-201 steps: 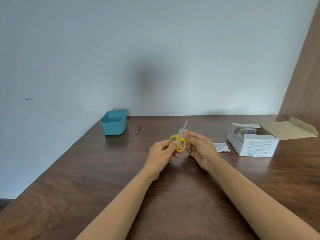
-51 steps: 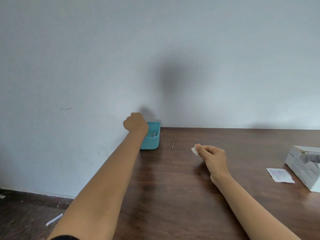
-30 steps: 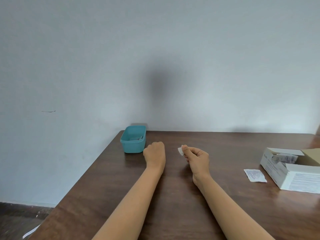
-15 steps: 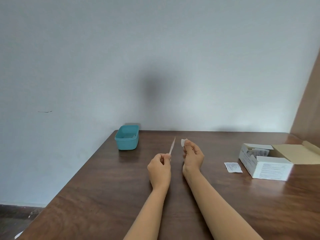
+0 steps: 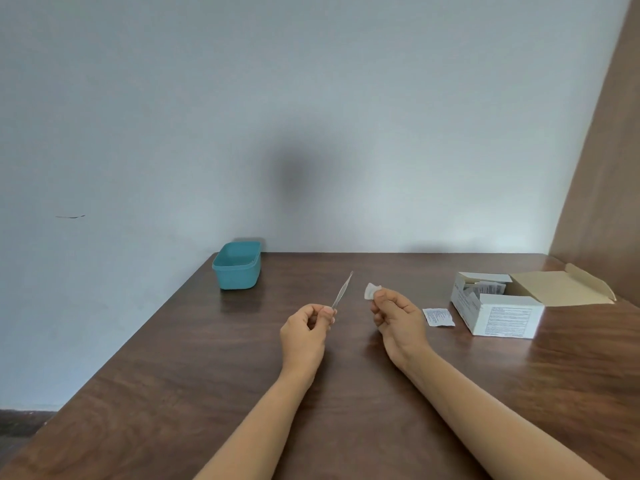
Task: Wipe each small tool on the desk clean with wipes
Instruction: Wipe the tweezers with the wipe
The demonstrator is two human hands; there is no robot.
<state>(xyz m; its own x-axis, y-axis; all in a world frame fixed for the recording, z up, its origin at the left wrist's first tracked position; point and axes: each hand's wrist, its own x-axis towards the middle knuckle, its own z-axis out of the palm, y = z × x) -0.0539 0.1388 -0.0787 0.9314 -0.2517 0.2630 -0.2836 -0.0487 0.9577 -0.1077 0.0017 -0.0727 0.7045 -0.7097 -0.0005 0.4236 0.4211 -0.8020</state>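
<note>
Just 1 tweezers (image 5: 342, 290), 1 wipe (image 5: 372, 290)

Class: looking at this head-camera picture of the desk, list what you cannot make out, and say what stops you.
1. Inside of the teal tub: hidden by its near wall.
2. Print on the white box and the torn sachet: too small.
3. Tweezers in the left hand: lower end covered by fingers, tip blurred.
4. Wipe: mostly hidden in the right hand.
</note>
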